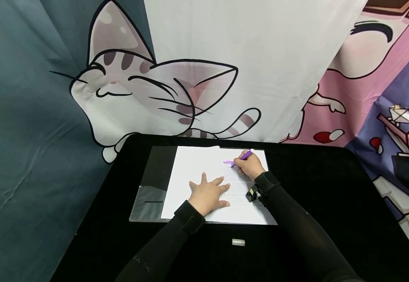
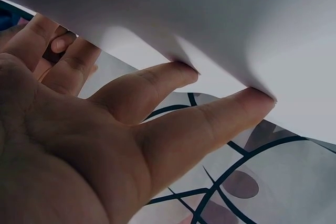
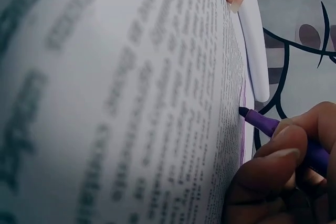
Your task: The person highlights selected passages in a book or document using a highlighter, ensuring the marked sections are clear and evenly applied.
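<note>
My right hand [image 1: 251,166] grips a purple highlighter [image 1: 247,154] near the top of a printed page [image 1: 241,188]. In the right wrist view the dark tip of the highlighter [image 3: 262,122] is right at the lines of text, beside purple strokes along the page's far part. In the head view purple marks [image 1: 228,162] cross the upper lines. My left hand [image 1: 207,195] lies with spread, straight fingers across the blank left page [image 1: 193,168] and the edge of the printed one. Its fingertips [image 2: 257,95] press the paper in the left wrist view.
Under the pages lies a dark, partly clear folder [image 1: 149,199], showing at the left. A small whitish cylindrical piece [image 1: 238,242] lies on the black table [image 1: 317,188] in front of the pages. Behind the table hangs a curtain with cartoon cats [image 1: 204,78].
</note>
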Motion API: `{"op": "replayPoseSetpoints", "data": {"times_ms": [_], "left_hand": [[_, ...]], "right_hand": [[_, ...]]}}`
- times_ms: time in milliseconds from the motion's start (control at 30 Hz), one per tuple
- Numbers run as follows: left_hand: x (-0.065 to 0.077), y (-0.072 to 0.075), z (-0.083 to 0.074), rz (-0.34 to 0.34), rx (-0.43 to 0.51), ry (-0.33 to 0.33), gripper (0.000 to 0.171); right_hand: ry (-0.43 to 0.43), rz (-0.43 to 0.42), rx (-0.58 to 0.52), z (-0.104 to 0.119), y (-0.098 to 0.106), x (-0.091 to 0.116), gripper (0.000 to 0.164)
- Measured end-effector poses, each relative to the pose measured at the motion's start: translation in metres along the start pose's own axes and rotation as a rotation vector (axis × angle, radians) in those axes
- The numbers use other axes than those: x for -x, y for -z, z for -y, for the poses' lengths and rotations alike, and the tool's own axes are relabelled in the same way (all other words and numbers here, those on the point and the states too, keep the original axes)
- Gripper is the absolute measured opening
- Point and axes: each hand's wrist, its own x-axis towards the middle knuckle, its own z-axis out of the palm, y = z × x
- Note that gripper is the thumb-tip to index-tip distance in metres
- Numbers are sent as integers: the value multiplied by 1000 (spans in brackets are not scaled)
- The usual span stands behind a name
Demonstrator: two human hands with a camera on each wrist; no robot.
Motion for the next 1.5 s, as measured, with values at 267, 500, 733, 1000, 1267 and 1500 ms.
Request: {"op": "replayPoseSetpoints", "data": {"times_ms": [267,500,733,1000,1267,1500], "left_hand": [[-9,-18,6,-27,29,-5,74],[-7,-10,4,-31,19,-7,71],[1,7,-1,2,16,0,70],[-15,-21,8,-33,0,-9,72],[-3,-6,2,-16,26,-4,71],[-3,-5,2,-13,24,-2,71]], "right_hand": [[-5,0,1,4,1,3,17],[-19,-16,18,6,3,3,16],[-17,-29,21,7,4,2,17],[-36,-45,28,6,5,4,19],[-40,-35,8,-36,8,-30,18],[-16,-39,11,-47,10,-37,18]]}}
